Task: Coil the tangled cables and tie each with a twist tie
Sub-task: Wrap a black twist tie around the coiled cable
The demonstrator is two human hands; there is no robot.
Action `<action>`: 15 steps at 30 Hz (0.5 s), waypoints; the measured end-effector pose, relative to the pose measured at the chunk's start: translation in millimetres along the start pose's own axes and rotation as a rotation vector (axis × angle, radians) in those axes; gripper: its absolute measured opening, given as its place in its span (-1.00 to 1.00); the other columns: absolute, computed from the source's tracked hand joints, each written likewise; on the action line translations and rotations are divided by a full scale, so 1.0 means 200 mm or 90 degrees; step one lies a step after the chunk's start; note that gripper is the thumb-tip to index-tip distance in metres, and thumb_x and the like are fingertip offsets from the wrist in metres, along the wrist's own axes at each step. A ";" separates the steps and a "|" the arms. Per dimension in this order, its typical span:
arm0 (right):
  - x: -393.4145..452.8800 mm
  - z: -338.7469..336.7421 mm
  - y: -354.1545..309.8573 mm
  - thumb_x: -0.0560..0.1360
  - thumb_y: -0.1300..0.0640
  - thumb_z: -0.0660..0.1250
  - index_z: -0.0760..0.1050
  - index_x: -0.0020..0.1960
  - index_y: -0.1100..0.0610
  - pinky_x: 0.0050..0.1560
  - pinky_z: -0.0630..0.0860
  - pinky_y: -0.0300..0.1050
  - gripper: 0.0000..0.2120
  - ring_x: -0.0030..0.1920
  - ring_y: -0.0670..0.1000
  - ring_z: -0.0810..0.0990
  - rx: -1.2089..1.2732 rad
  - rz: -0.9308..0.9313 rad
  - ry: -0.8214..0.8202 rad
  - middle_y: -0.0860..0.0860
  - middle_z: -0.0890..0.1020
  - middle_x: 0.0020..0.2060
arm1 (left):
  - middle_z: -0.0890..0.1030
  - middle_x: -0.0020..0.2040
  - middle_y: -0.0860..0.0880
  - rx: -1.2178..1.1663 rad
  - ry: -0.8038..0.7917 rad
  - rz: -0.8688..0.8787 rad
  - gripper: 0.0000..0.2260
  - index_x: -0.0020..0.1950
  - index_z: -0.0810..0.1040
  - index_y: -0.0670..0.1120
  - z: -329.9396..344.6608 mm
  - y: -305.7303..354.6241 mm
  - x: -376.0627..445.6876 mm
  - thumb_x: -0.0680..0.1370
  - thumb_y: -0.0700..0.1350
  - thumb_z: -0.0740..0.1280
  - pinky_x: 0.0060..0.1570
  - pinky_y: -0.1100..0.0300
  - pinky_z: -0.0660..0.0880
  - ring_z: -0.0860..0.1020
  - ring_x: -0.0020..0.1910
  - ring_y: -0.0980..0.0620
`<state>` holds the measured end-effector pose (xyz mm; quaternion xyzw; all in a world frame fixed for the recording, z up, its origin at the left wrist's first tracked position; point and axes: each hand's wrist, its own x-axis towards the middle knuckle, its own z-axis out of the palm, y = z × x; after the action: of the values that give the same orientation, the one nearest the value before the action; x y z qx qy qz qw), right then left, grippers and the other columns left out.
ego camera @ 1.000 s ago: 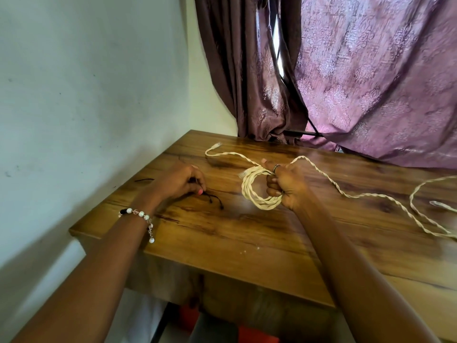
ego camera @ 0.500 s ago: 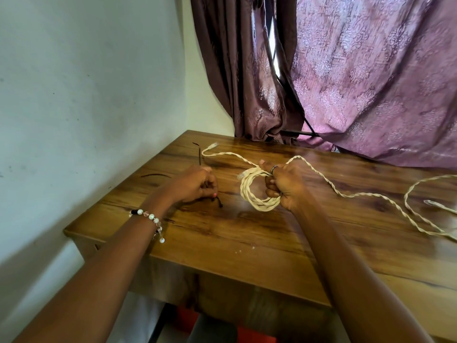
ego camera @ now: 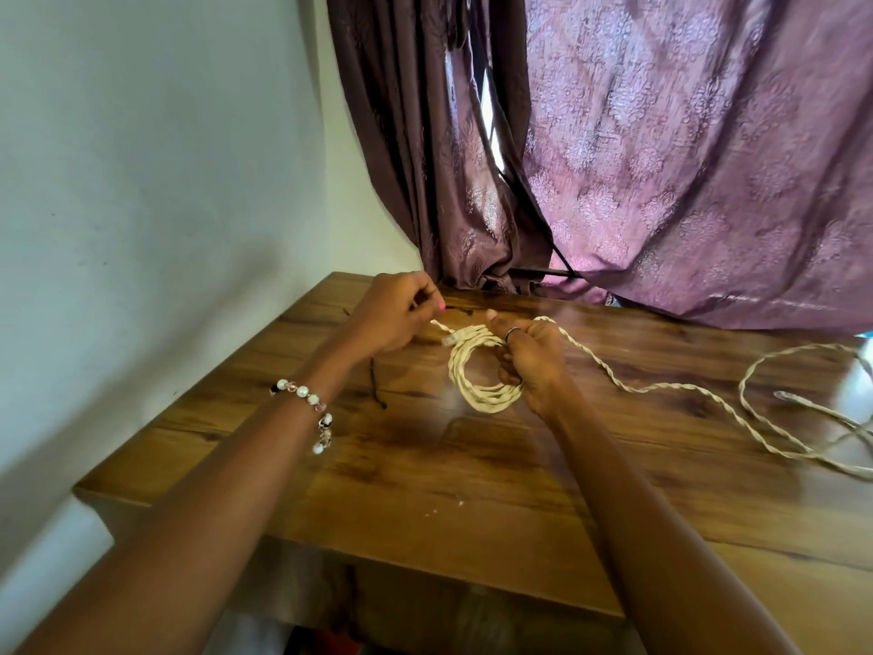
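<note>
The long cream twisted cable [ego camera: 671,394] runs off the right edge. The thin black twist tie [ego camera: 456,308] (pinched by the left hand [ego camera: 387,314]) is partly hidden. A blurry white thing [ego camera: 857,385] is cut off there too.

**Coil held at the table's far corner**

The right hand [ego camera: 531,359] grips a cream twisted cable coil [ego camera: 482,375], several loops standing on the wooden table [ego camera: 472,489]. The cable's loose tail [ego camera: 661,390] trails right across the tabletop into slack loops. The left hand [ego camera: 387,312], wearing a beaded bracelet [ego camera: 309,408], pinches a thin dark twist tie [ego camera: 456,308] just beyond the coil's top. Another dark tie [ego camera: 376,382] lies on the wood near the left wrist. Purple curtains [ego camera: 661,158] hang behind.
</note>
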<state>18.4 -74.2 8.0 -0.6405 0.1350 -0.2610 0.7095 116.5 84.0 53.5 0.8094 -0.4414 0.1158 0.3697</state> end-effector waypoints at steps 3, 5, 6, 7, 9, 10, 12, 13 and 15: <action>0.01 -0.02 -0.03 0.54 0.10 0.34 0.33 -0.42 0.17 -0.56 0.05 -0.27 -0.60 -0.63 -0.07 0.13 -0.027 -0.046 -0.026 -0.02 0.24 -0.60 | 0.64 -0.15 -0.02 0.034 0.063 -0.025 -0.89 -0.05 0.62 -0.13 0.07 0.07 0.11 0.55 -0.11 0.34 -0.19 0.19 0.48 0.56 -0.19 0.08; 0.03 -0.05 -0.05 0.55 0.12 0.33 0.36 -0.41 0.25 -0.57 0.07 -0.26 -0.59 -0.64 -0.07 0.16 -0.048 -0.079 -0.048 -0.01 0.25 -0.61 | 0.67 -0.10 -0.06 0.084 0.045 -0.032 -0.89 -0.06 0.64 -0.14 0.13 0.10 0.16 0.55 -0.15 0.33 -0.11 0.19 0.48 0.59 -0.13 0.04; 0.04 -0.06 -0.06 0.55 0.12 0.32 0.37 -0.37 0.36 -0.57 0.09 -0.27 -0.58 -0.65 -0.07 0.17 -0.062 -0.089 -0.058 -0.01 0.26 -0.61 | 0.67 -0.08 -0.07 0.109 0.015 -0.027 -0.90 -0.06 0.65 -0.14 0.16 0.10 0.18 0.54 -0.16 0.34 -0.10 0.21 0.45 0.60 -0.10 0.02; 0.06 -0.08 -0.06 0.55 0.13 0.32 0.39 -0.31 0.45 -0.58 0.11 -0.27 -0.58 -0.65 -0.06 0.18 -0.076 -0.096 -0.068 0.01 0.27 -0.59 | 0.68 -0.07 -0.08 0.123 -0.028 -0.017 -0.90 -0.06 0.66 -0.13 0.19 0.10 0.20 0.53 -0.16 0.36 -0.09 0.22 0.43 0.61 -0.08 0.00; 0.09 -0.11 -0.07 0.56 0.15 0.32 0.44 -0.17 0.45 -0.58 0.14 -0.28 -0.66 -0.63 -0.07 0.21 -0.094 -0.099 -0.085 0.03 0.31 -0.55 | 0.68 -0.06 -0.11 0.095 -0.119 0.008 -0.90 -0.04 0.67 -0.13 0.24 0.07 0.22 0.51 -0.16 0.39 -0.06 0.19 0.46 0.62 -0.05 -0.04; 0.09 -0.12 -0.06 0.56 0.17 0.32 0.47 -0.13 0.35 -0.58 0.15 -0.30 -0.78 -0.62 -0.08 0.23 -0.094 -0.096 -0.090 0.02 0.36 -0.54 | 0.68 -0.08 -0.11 0.051 -0.148 0.013 -0.91 -0.05 0.68 -0.13 0.27 0.05 0.23 0.50 -0.16 0.40 -0.05 0.13 0.50 0.62 -0.06 -0.06; 0.11 -0.15 -0.05 0.57 0.22 0.29 0.43 -0.07 0.17 -0.57 0.16 -0.34 -0.95 -0.61 -0.11 0.25 -0.065 -0.082 -0.112 -0.05 0.40 -0.54 | 0.69 -0.12 -0.13 -0.110 -0.174 -0.021 -0.92 -0.07 0.68 -0.14 0.33 0.00 0.23 0.48 -0.16 0.43 -0.04 -0.02 0.55 0.63 -0.11 -0.05; 0.11 -0.17 -0.05 0.57 0.22 0.28 0.39 -0.06 0.13 -0.56 0.14 -0.35 -0.93 -0.62 -0.13 0.22 -0.038 -0.071 -0.132 -0.07 0.37 -0.55 | 0.69 -0.11 -0.15 -0.216 -0.181 -0.053 -0.93 -0.06 0.67 -0.16 0.36 -0.01 0.21 0.48 -0.20 0.44 -0.05 -0.01 0.55 0.62 -0.13 -0.02; 0.12 -0.19 -0.04 0.58 0.18 0.26 0.35 -0.06 0.09 -0.55 0.10 -0.37 -0.91 -0.62 -0.15 0.16 0.005 -0.043 -0.178 -0.08 0.28 -0.57 | 0.69 -0.14 -0.14 -0.398 -0.204 -0.123 -0.87 -0.04 0.65 -0.18 0.39 -0.02 0.19 0.46 -0.34 0.40 -0.14 0.14 0.57 0.62 -0.18 0.04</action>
<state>16.5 -118.9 13.6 -0.6722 0.0121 -0.1935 0.7145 129.9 6.8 15.9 0.7029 -0.4291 -0.1885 0.5350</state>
